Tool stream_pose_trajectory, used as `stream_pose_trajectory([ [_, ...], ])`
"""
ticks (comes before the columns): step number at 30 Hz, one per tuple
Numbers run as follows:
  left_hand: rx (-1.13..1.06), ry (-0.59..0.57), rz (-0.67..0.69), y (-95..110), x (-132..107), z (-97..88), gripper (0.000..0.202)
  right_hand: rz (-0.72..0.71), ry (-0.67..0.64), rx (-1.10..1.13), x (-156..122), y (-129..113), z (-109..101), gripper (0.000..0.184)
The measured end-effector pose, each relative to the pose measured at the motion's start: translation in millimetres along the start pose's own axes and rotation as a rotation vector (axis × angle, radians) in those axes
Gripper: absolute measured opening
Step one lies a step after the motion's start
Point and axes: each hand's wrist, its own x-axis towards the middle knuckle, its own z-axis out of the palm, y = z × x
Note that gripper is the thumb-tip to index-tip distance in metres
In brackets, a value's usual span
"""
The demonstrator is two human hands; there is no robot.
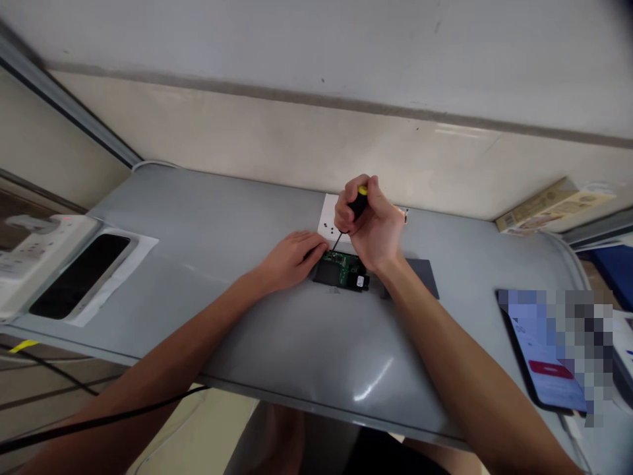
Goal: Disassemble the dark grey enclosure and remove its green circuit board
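Observation:
A small black device with an exposed green circuit board (345, 270) lies flat on the grey table. My left hand (295, 259) grips its left end, fingers together along the upper left corner. In my right hand (372, 227) a screwdriver (360, 203) with a black and yellow handle is held in a closed grip. Its thin shaft slants down to the board's upper edge, but the exact contact of the tip is too small to make out. Behind the device lies a sheet of white paper (327, 214) with several tiny dark screws (331, 230) on it. A dark grey flat panel (424, 276) sits partly behind my right forearm.
A black phone (82, 276) rests on white paper at the left, beside a white power strip (30, 264). At the right lie a tablet (544, 356) with a lit screen and a tan box (544, 204) against the wall. A black cable (123, 415) crosses the lower left.

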Motion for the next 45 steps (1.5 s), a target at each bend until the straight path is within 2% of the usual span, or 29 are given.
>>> stream_pose_trajectory([
  [7,0.01,-0.007,-0.008,-0.1,-0.2,-0.1,0.032,-0.025,-0.011,0.018,0.2,-1.8,0.8,0.056],
  [33,0.0,-0.004,-0.034,-1.5,-0.5,1.0,0.034,0.033,0.054,-0.005,-0.2,-4.0,4.0,0.057],
  [40,-0.006,-0.003,-0.024,-1.3,0.2,0.7,0.032,0.036,0.006,0.048,-1.1,-2.9,5.3,0.056],
  [45,-0.006,-0.011,-0.018,-2.0,0.3,0.6,0.031,0.043,0.058,0.025,-0.4,-4.0,4.7,0.055],
])
